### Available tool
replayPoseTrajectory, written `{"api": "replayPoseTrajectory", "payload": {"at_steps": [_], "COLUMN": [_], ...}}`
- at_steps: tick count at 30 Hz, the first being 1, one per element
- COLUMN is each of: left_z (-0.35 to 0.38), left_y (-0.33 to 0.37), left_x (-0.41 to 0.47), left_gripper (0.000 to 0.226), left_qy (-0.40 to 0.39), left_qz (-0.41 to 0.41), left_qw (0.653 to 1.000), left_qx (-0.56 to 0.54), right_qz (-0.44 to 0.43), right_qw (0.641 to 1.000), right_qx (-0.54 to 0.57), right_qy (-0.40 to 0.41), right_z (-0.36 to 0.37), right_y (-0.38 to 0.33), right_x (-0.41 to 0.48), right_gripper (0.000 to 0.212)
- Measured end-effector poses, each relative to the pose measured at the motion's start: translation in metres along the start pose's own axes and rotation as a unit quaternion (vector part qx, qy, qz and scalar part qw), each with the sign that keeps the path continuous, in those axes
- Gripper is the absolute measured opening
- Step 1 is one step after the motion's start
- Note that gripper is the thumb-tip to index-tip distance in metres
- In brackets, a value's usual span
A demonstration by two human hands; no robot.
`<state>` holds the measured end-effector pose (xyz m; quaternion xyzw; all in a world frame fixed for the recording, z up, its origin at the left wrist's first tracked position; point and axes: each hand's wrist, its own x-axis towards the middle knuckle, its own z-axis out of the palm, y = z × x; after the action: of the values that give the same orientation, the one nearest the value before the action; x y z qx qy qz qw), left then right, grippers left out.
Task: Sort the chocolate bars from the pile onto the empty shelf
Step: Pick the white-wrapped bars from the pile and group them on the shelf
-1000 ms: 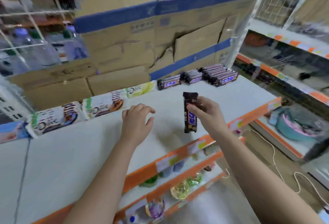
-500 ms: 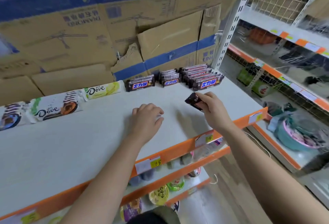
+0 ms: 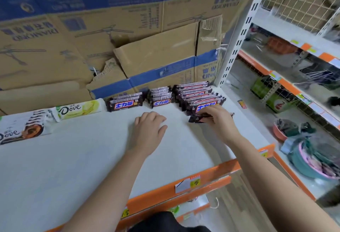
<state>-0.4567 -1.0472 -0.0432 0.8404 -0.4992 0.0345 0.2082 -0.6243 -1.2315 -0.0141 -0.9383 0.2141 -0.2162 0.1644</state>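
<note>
nearest, on the white shelf [image 3: 73, 167], a left hand [image 3: 149, 132] palm-down, fingers relaxed and slightly apart, nothing in them. just to its right, a right hand [image 3: 219, 121] with fingers clamped on a dark chocolate bar [image 3: 195, 119], low at the shelf and directly in front of the right-hand stack [image 3: 198, 96] of like bars. farther back, a middle stack [image 3: 161, 96] and a left stack [image 3: 126, 102], then dove bars [image 3: 79, 109] further left, all against cardboard boxes [image 3: 147, 29].
</note>
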Motion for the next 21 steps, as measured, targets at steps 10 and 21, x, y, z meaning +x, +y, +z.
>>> {"api": "replayPoseTrajectory", "payload": {"at_steps": [10,21], "left_z": [0.001,-0.007], "left_y": [0.004,0.015], "left_x": [0.0,-0.022], "left_gripper": [0.026,0.024], "left_qy": [0.005,0.026], "left_qz": [-0.036,-0.153], "left_qw": [0.999,0.985], "left_qx": [0.036,0.076], "right_qz": [-0.094,-0.118], "right_qw": [0.995,0.993], "right_qx": [0.016,0.026], "right_qy": [0.017,-0.016], "right_z": [0.011,0.007], "right_y": [0.025,0.014], "right_x": [0.036,0.039], "right_gripper": [0.014,0.024]}}
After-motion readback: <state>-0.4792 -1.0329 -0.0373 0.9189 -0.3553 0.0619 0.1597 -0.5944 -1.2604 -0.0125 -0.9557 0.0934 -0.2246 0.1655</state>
